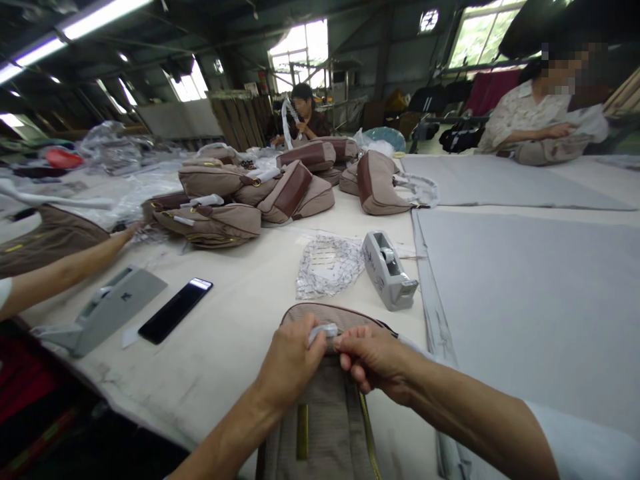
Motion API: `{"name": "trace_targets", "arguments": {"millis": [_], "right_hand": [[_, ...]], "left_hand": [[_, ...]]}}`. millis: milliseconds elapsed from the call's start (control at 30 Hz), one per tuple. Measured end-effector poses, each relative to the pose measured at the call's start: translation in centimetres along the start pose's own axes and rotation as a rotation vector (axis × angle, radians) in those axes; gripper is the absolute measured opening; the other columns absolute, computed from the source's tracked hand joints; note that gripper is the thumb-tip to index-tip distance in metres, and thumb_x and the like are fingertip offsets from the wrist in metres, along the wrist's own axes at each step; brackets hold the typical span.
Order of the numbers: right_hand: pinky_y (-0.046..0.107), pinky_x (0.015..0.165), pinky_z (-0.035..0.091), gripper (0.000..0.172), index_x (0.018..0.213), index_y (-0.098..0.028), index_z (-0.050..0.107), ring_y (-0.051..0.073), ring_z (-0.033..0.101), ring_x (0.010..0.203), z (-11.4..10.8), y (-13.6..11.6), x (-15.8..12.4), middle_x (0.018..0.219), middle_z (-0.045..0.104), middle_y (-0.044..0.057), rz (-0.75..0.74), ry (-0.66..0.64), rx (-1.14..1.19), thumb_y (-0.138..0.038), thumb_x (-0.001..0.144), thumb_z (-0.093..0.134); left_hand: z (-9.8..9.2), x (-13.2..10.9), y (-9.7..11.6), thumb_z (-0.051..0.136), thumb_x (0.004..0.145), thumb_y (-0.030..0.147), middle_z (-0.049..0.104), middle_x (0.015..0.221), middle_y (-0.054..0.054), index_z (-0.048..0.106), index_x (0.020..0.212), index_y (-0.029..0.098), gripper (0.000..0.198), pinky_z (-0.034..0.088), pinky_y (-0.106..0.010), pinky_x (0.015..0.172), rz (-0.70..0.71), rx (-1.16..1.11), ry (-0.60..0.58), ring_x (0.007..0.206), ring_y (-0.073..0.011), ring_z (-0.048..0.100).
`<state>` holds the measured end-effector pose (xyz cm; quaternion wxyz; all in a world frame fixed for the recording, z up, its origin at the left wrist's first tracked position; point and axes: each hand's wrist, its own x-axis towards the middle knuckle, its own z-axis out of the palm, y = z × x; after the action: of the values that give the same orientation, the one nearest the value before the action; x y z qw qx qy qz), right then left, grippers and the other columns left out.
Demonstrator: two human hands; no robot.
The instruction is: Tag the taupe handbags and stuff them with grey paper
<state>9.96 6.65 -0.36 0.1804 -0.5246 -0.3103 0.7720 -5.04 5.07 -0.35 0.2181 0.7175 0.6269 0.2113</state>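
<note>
A taupe striped bag (325, 417) with gold zippers lies at the near edge of the table, below both hands. My left hand (295, 353) is closed at the bag's top, its thumb and fingers on a small white wrapped piece (326, 330). From the right, my right hand (373, 353) pinches at the other end of that piece; what lies between its fingertips is too small to make out. A grey tape dispenser (390, 273) stands just beyond the hands, beside a crumpled printed clear sheet (330, 265).
A pile of taupe bags (215, 213) lies further back. At left are a black phone (175, 311), another dispenser (117, 303) and another person's arm (70, 270). Grey sheets (540, 300) cover the right side. Two people sit across the table.
</note>
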Motion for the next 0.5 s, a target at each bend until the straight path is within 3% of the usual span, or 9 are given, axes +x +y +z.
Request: {"name": "trace_targets", "arguments": {"millis": [133,200,300,500], "right_hand": [[0.012,0.024,0.026,0.034,0.055,-0.015,0.047,0.003,0.031,0.021,1.9,0.6,0.4,0.032,0.043,-0.007,-0.073,0.091,-0.012,-0.022,0.089,0.042],[0.011,0.024,0.026,0.033,0.059,-0.015,0.049,0.003,0.032,0.022,2.7,0.9,0.7,0.036,0.048,-0.006,-0.099,0.103,0.018,-0.023,0.090,0.041],[0.010,0.025,0.028,0.025,0.068,-0.013,0.051,0.001,0.038,0.025,3.4,1.5,0.9,0.050,0.057,-0.005,-0.143,0.119,0.094,-0.023,0.090,0.042],[0.012,0.025,0.032,0.020,0.076,-0.014,0.049,0.003,0.041,0.027,4.1,3.1,1.4,0.054,0.056,-0.005,-0.238,0.209,0.091,-0.023,0.089,0.038]], "left_hand": [[-1.6,1.7,0.2,0.047,0.074,0.021,0.052,0.044,0.005,0.054,0.067,0.018,0.010,0.038,-0.020,0.041,-0.201,-0.195,-0.202,0.039,-0.0121,0.053],[-1.8,2.4,0.2,0.050,0.070,0.019,0.051,0.041,0.005,0.052,0.062,0.017,0.008,0.036,-0.019,0.035,-0.326,-0.370,-0.283,0.035,-0.0114,0.050],[-1.7,2.8,0.1,0.052,0.066,0.016,0.052,0.042,0.005,0.049,0.056,0.015,0.010,0.034,-0.016,0.031,-0.465,-0.559,-0.341,0.032,-0.0090,0.048],[-1.6,2.2,-0.4,0.055,0.067,0.023,0.052,0.043,0.002,0.051,0.052,0.012,0.019,0.035,-0.014,0.029,-0.646,-0.759,-0.450,0.032,-0.0065,0.047]]}}
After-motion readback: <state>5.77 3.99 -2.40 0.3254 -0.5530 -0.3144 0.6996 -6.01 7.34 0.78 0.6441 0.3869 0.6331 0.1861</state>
